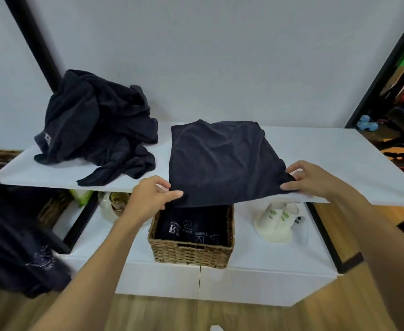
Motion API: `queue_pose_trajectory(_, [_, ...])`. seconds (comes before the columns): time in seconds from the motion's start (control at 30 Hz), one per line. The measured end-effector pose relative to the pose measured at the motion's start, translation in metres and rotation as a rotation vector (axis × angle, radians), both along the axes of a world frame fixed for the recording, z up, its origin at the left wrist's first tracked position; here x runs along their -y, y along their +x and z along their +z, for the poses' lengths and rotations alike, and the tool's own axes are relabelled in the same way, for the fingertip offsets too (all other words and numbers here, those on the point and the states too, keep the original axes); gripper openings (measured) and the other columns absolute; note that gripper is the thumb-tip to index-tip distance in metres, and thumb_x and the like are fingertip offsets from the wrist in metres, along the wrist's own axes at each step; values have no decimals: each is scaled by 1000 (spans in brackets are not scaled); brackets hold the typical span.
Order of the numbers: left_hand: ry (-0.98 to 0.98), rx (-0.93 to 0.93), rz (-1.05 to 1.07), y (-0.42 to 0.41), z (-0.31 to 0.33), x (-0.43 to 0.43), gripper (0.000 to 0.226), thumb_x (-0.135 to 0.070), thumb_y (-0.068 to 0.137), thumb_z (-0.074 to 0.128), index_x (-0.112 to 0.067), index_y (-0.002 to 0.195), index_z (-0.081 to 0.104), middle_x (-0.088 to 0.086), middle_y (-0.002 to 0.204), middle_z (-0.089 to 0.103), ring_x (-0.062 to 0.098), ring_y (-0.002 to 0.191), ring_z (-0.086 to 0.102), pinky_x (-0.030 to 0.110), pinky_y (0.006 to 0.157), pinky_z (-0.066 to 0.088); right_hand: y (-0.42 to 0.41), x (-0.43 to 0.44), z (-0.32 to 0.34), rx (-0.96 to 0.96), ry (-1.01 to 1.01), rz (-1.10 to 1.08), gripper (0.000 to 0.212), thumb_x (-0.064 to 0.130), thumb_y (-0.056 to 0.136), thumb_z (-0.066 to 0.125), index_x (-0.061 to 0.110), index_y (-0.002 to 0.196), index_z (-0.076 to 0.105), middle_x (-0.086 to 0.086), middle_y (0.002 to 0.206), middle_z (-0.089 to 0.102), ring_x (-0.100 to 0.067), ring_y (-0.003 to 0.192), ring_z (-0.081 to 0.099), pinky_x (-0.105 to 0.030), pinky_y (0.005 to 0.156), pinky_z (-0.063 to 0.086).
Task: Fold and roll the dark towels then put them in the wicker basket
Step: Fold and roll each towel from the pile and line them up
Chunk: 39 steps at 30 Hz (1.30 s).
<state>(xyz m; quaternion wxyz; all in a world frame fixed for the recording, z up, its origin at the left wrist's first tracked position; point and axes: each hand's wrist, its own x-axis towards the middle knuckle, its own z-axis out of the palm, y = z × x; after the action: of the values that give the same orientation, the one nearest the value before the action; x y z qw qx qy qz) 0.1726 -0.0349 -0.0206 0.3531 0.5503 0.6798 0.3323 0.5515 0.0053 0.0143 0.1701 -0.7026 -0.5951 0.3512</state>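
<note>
A dark towel (pixel 220 161) lies folded over on the white upper shelf (pixel 339 158), its near edge hanging past the shelf's front. My left hand (pixel 152 199) pinches its near left corner. My right hand (pixel 308 179) pinches its near right corner. A heap of dark towels (pixel 95 125) sits at the shelf's back left. On the lower white surface below stands the wicker basket (pixel 191 252), holding several rolled dark towels (pixel 191 228) with white logos. The held towel hides the basket's far rim.
White slippers with green leaves (pixel 277 223) lie right of the basket. A glass jar (pixel 111 206) and a green packet (pixel 81 195) sit to its left under the shelf. Dark cloth with a white print (pixel 17 247) hangs at the left. Black frame posts flank the shelf.
</note>
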Motion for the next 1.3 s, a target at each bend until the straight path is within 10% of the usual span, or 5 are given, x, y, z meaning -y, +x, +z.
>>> queue_pose_trajectory(0.2, [-77, 395, 126, 20, -16, 23, 43, -8, 74, 82, -12, 108, 56, 3, 78, 58, 15, 62, 54, 25, 55, 42, 5, 27, 7, -73, 66, -106, 35, 17, 81, 78, 13, 108, 57, -3, 105, 62, -3, 78, 57, -17, 62, 39])
queue_pose_trajectory(0.4, [-113, 210, -114, 9, -9, 37, 4, -12, 85, 73, -10, 84, 70, -2, 72, 65, 12, 64, 53, 22, 60, 40, 26, 47, 20, -63, 80, -45, 12, 19, 87, 70, 8, 90, 70, -4, 89, 67, -12, 77, 55, -21, 65, 39])
queue_pose_trajectory(0.73, [427, 844, -161, 11, 183, -29, 8, -16, 97, 58, -20, 92, 63, -3, 79, 62, 8, 55, 55, 18, 50, 42, -1, 0, 171, -870, 551, -157, 14, 25, 98, 57, 25, 83, 58, 7, 78, 59, -9, 59, 46, -20, 45, 27])
queue_pose_trajectory(1.03, [613, 397, -139, 16, 272, -77, 26, -10, 90, 64, -26, 110, 71, -4, 87, 67, 9, 53, 44, 22, 54, 39, -3, -43, 258, -803, 774, -14, 40, 14, 87, 65, 32, 122, 64, 12, 100, 71, -8, 74, 53, -21, 52, 29])
queue_pose_trajectory(1.3, [662, 208, 79, 7, 296, -110, 16, -23, 83, 74, -22, 77, 60, -2, 80, 66, 12, 59, 59, 23, 55, 41, 19, -74, 276, -493, 848, -186, 15, 26, 79, 79, 26, 76, 64, 12, 75, 60, -5, 60, 45, -22, 58, 40])
